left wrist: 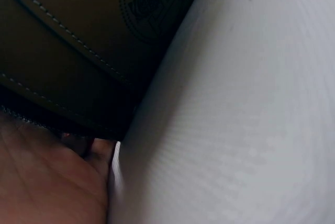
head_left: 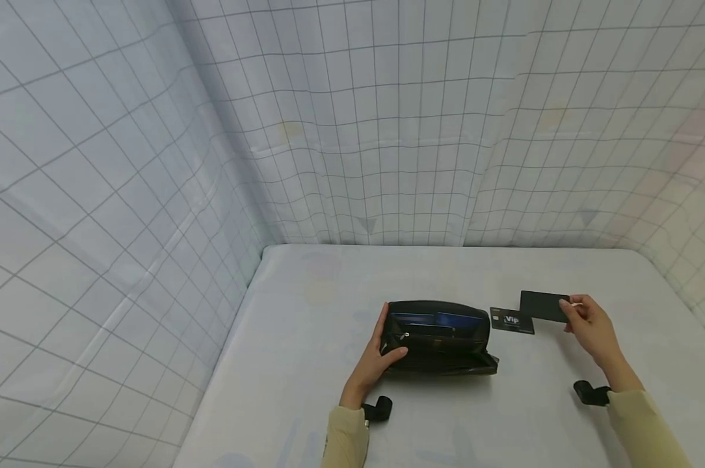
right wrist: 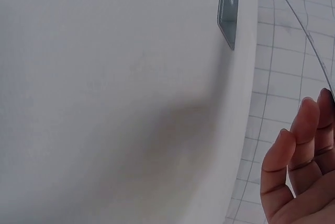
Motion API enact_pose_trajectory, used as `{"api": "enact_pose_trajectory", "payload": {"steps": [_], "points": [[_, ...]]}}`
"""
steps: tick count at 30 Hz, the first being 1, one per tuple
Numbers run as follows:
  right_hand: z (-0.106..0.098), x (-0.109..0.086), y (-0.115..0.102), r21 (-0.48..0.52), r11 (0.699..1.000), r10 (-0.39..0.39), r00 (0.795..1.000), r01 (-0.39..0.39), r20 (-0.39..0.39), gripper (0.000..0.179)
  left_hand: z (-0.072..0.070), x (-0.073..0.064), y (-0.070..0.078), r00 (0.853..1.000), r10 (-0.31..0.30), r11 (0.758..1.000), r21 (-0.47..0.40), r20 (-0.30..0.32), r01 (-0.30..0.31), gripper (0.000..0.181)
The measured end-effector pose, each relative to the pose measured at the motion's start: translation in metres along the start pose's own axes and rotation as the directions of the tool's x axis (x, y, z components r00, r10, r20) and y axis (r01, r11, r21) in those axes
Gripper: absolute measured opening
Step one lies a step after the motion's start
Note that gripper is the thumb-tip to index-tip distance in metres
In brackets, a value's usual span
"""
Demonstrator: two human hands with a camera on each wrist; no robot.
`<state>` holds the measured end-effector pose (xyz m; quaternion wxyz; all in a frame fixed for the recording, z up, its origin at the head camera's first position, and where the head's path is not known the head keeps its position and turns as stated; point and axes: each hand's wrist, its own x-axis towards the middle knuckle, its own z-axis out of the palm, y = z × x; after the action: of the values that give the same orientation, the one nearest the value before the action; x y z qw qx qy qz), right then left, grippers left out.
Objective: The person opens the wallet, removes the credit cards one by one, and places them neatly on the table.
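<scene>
A long black zip wallet [head_left: 437, 341] lies spread wide on the table, its inner pockets showing blue inserts. Its left end is gripped by my left hand [head_left: 371, 364], thumb over the front part and fingers along the far side. In the left wrist view the wallet's outer leather [left wrist: 68, 51] shows stitching and an embossed round emblem beside the palm [left wrist: 47, 177]. With thumb and fingers my right hand [head_left: 592, 328] pinches the right end of a plain black card [head_left: 542, 306]. Seen edge-on in the right wrist view, that card [right wrist: 311, 41] is a thin, slightly bent line above the fingertips.
A black card marked "Vip" [head_left: 512, 320] lies on the table just right of the wallet, partly overlapped by the held card in the head view. White cloth covers the table [head_left: 305, 286]. Grid-patterned white curtains [head_left: 376, 162] hang behind and at both sides.
</scene>
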<state>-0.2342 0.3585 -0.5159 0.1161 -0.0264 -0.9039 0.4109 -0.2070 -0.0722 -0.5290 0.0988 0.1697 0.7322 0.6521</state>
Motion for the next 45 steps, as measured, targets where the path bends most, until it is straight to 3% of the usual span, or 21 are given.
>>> {"api": "enact_pose_trajectory", "payload": {"steps": [26, 45], "points": [[-0.019, -0.002, 0.03, -0.016, 0.998, 0.057, 0.99, -0.055, 0.132, 0.046, -0.001, 0.0, -0.002, 1.0, 0.013, 1.0, -0.002, 0.01, -0.013, 0.085], [-0.018, 0.002, 0.041, -0.123, 0.987, 0.122, 0.982, -0.104, 0.146, 0.051, -0.001, 0.001, -0.002, 1.0, -0.017, 1.0, -0.016, 0.006, 0.017, 0.085]]}}
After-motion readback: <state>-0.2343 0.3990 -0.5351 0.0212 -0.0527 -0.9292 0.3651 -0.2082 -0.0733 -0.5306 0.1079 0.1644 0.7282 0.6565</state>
